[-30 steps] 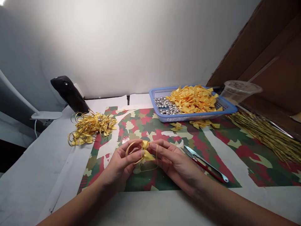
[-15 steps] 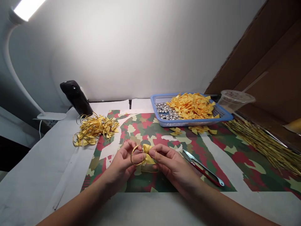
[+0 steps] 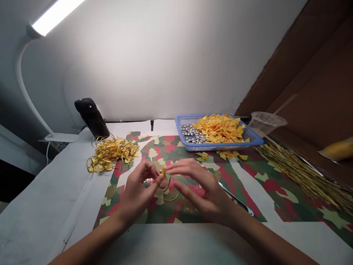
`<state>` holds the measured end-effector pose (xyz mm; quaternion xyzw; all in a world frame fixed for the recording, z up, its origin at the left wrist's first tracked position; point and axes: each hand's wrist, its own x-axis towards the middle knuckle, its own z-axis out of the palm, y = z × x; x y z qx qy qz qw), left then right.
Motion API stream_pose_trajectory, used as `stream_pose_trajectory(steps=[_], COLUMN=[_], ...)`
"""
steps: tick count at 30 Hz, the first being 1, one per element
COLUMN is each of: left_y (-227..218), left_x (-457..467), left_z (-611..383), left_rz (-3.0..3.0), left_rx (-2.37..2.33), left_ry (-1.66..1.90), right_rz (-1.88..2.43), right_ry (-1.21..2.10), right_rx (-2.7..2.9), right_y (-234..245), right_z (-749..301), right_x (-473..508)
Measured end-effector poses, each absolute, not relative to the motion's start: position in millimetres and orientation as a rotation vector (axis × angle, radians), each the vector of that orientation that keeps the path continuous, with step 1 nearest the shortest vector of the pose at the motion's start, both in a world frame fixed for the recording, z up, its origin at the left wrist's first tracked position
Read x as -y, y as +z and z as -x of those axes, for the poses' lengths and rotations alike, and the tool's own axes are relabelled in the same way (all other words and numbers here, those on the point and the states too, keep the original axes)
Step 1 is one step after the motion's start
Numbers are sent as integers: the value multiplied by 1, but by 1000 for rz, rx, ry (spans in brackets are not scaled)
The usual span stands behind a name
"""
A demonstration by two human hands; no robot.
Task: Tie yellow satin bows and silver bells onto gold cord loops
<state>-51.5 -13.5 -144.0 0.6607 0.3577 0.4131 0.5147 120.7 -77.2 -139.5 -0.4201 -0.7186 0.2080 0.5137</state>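
Observation:
Between the thumb and fingers of my left hand (image 3: pixel 142 189) is a small yellow ribbon bow (image 3: pixel 164 169) on thin gold wire (image 3: pixel 169 184). A silver bead or bell shows at the bow, partly covered by the fingertips. The wire curls in a loop and hangs below, between my two hands. My right hand (image 3: pixel 202 187) has its fingers stretched out and its thumb apart. Its fingertips are at the bow's right side, and I cannot tell whether they touch it. To the left, a pile of yellow bows with gold wire loops (image 3: pixel 113 152) lies on the table.
A blue basket (image 3: pixel 223 147) at the back holds silver beads (image 3: pixel 193 134) and yellow ribbon bows (image 3: pixel 220 129). Gold wire strands (image 3: pixel 300 175), a plastic cup (image 3: pixel 266 121) and a slim metal tool (image 3: pixel 239 202) are on the right. A lamp (image 3: pixel 20 81) and black object (image 3: pixel 92 117) stand left.
My right hand has gone from a pinch at the bow to stretched fingers. The bow has turned and moved slightly left, its wire loop now hanging lower. The view has shifted a little.

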Motion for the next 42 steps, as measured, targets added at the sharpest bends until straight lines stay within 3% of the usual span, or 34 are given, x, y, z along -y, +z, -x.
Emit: stream_pose_trajectory(steps=[3, 8, 19, 29, 42], left_y=[-144, -143, -145, -152, -161], left_x=[15, 17, 22, 15, 9], left_z=[52, 52, 51, 53, 55], left_rz=[-1622, -1640, -1594, -1576, -1620], left_rx=[-851, -841, -768, -804, -810], left_ry=[1004, 966, 821, 773, 795], right_rz=[1056, 1212, 1081, 1074, 972], right_ry=[366, 198, 272, 656, 612], right_rx=[1967, 1912, 1877, 1290, 1119], right_y=[-144, -159, -155, -131, -86], right_z=[-119, -117, -115, -106, -115], right_x=[75, 70, 69, 86, 113])
